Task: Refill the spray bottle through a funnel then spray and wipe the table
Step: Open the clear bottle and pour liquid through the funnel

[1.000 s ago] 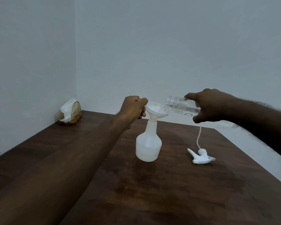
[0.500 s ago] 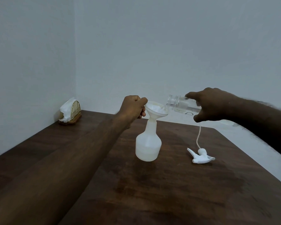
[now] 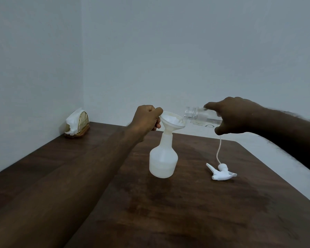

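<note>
White spray bottle (image 3: pixel 163 161), dark-brown table (image 3: pixel 186 212)

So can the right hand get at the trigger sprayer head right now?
Likely not yet: the trigger sprayer head lies unobstructed on the table near the right hand, but that hand grips the clear bottle tipped over the funnel.

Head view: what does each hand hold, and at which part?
The left hand holds the funnel at its rim. The right hand grips the clear bottle around its body, behind the neck.
</note>
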Tool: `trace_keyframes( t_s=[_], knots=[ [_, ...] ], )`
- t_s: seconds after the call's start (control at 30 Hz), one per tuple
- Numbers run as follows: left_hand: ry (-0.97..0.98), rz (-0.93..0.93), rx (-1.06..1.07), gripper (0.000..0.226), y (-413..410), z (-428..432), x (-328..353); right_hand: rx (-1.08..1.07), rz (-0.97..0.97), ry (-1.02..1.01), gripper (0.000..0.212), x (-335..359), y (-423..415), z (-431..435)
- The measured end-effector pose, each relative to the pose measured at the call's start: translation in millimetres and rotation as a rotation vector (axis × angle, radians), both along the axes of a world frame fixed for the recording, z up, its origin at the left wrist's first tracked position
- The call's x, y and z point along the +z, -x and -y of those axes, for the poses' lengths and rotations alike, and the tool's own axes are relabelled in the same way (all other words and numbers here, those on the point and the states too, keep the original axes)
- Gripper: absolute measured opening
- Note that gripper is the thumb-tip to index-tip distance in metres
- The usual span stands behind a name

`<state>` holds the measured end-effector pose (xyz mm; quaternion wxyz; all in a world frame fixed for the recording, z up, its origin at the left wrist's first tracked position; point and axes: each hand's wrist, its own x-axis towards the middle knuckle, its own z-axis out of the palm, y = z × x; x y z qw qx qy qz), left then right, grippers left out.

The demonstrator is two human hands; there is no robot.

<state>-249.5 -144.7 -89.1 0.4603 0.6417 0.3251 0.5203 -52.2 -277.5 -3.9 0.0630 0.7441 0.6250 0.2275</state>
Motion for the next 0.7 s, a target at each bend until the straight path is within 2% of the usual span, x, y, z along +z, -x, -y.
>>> trace_keyframes(
  t_s=[0.7],
  knots=[
    [-0.002,-0.010,-0.004,0.013,0.3,0.1,2.1,0.009,0.032,0.001,0.082,2.0,2.3,0.6]
  ],
)
